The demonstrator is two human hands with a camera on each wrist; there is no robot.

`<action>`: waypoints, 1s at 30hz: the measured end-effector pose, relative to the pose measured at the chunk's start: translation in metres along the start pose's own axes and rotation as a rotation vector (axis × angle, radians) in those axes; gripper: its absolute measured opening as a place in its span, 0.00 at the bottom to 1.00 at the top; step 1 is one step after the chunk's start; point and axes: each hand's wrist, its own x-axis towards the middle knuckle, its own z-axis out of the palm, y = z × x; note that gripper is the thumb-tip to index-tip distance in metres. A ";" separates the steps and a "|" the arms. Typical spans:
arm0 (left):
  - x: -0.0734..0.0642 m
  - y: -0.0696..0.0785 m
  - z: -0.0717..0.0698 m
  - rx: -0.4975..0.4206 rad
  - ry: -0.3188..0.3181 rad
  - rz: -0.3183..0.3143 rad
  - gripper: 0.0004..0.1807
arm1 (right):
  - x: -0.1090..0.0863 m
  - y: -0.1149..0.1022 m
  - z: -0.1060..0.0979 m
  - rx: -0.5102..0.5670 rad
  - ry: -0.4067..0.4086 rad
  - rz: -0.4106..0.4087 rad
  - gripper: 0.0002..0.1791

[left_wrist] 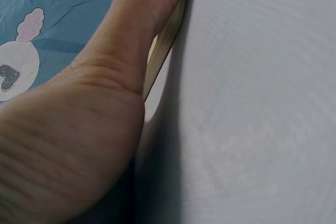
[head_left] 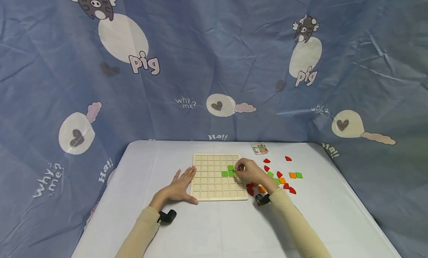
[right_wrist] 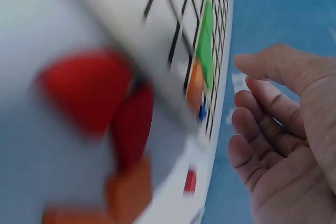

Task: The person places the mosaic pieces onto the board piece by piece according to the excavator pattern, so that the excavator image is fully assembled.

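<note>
A pale wooden grid board (head_left: 207, 183) lies on the table, with green square tiles (head_left: 224, 173) in its right half. My left hand (head_left: 180, 184) lies flat with fingers spread along the board's left edge, thumb at the near left corner. Over the board's right side is my right hand (head_left: 249, 170), fingers bent beside the green tiles. In the right wrist view its thumb and fingers are loosely curled, with no tile visible between them. That view also shows an orange tile (right_wrist: 196, 85) and a small blue piece (right_wrist: 202, 109) on the board, next to the green.
Right of the board lie loose red fan-shaped pieces (head_left: 288, 159), orange squares (head_left: 292, 175) and green squares (head_left: 299, 175), some partly under the right forearm. A small printed card (head_left: 259, 149) lies at the back. A blue printed cloth (head_left: 187, 65) hangs behind the white table.
</note>
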 end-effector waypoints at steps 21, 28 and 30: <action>0.000 -0.002 0.001 0.003 0.015 0.010 0.75 | -0.067 0.091 -0.058 -0.069 0.108 0.327 0.19; 0.000 -0.002 0.000 0.001 0.018 0.011 0.75 | -0.067 0.092 -0.058 -0.073 0.076 0.359 0.16; 0.000 -0.002 0.001 0.001 0.016 0.009 0.75 | -0.066 0.093 -0.058 -0.064 0.072 0.374 0.15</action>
